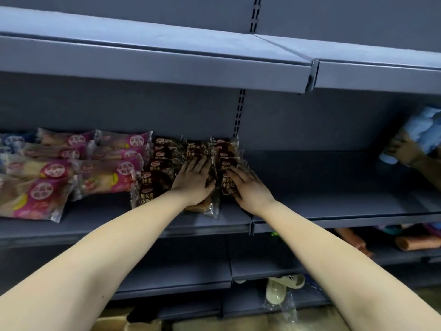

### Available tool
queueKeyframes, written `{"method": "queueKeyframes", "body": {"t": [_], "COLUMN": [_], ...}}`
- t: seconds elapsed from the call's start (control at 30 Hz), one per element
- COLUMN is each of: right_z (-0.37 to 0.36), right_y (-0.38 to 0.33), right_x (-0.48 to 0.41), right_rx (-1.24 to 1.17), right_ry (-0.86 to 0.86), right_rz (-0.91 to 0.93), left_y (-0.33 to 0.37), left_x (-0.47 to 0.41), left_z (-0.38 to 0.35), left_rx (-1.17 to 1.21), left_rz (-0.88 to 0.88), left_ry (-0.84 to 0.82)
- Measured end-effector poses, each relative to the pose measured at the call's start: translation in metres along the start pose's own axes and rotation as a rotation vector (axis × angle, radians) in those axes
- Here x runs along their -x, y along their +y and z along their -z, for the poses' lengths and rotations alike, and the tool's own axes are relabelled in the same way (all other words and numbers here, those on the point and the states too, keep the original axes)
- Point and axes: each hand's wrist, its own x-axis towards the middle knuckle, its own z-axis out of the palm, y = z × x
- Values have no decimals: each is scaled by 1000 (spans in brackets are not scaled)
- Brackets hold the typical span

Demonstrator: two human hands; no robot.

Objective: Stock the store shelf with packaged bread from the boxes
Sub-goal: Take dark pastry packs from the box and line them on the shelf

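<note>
A: We logged both hands on the grey shelf [334, 192]. The left hand [194, 179] lay flat on the dark bread packets [162, 173], which sat stacked near the shelf's front edge. The right hand [248, 187] lay flat on the rightmost of them. Neither grip was clenched; the fingers were straight and only pressing.

B: We judged the step to be squaring the stacks. We advised light pressure, since the rolls looked soft, and nudging the edges into line with the pink packets [107, 174] just beside them.

A: We noted glossy, crinkled film that was probably slippery. The packets were flat and oblong, and the shelf was matte painted metal.
</note>
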Motion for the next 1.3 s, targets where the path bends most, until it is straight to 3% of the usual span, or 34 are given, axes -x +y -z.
{"method": "queueKeyframes", "body": {"t": [0.4, 0.57, 0.67, 0.97, 1.3], "right_z": [-11, -7, -8, 20, 9], "right_y": [-30, -31, -28, -77, -152], "right_x": [-7, 3, 11, -16, -19], "right_rx": [-48, -206, -193, -247, -235], "right_ry": [-71, 74, 78, 246, 163], "right_rz": [-235, -230, -243, -72, 133], "left_y": [3, 3, -3, -30, -66], "left_x": [3, 8, 21, 71, 151], "left_z": [-1, 4, 6, 24, 19], "left_rx": [-34, -83, -85, -53, -29], "left_rz": [31, 39, 47, 183, 440], "left_ry": [0, 34, 82, 186, 130]}}
